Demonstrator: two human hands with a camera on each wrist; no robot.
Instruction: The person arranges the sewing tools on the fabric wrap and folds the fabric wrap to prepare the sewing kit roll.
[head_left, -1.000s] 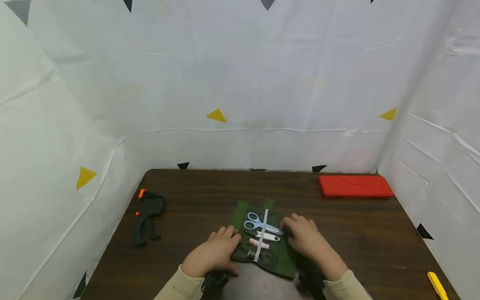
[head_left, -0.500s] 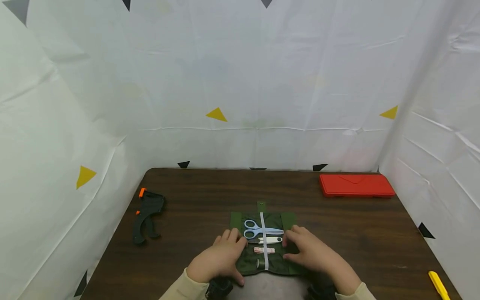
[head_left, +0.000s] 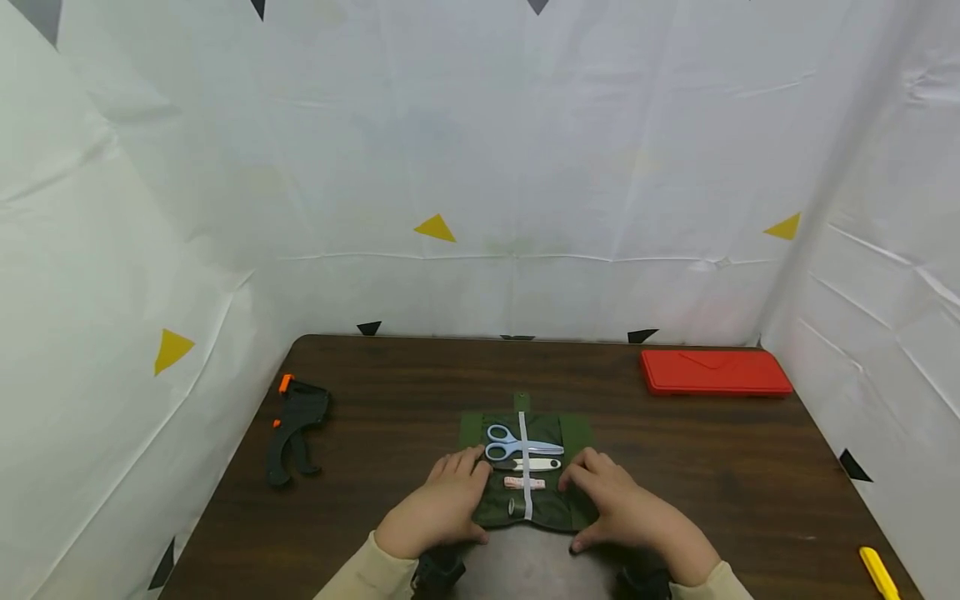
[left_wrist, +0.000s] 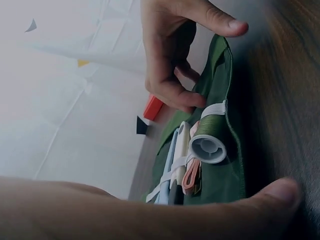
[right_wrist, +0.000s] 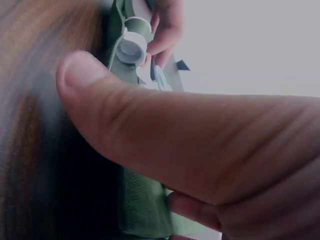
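Both grips released, loosely spread: left [head_left: 438, 510], right [head_left: 628, 510], one at each side of one green case [head_left: 553, 506], front-middle of the bench [head_left: 405, 392]. Strapped inside: one scissors [head_left: 537, 448], one white-handled tool [head_left: 543, 464], one pink strip [head_left: 513, 482], one spool [left_wrist: 211, 130]. Case slanted a second ago, now square.

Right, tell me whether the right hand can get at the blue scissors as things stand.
Probably yes: the right hand is near the blue scissors with nothing visible between, though the white elastic strap across them may resist.
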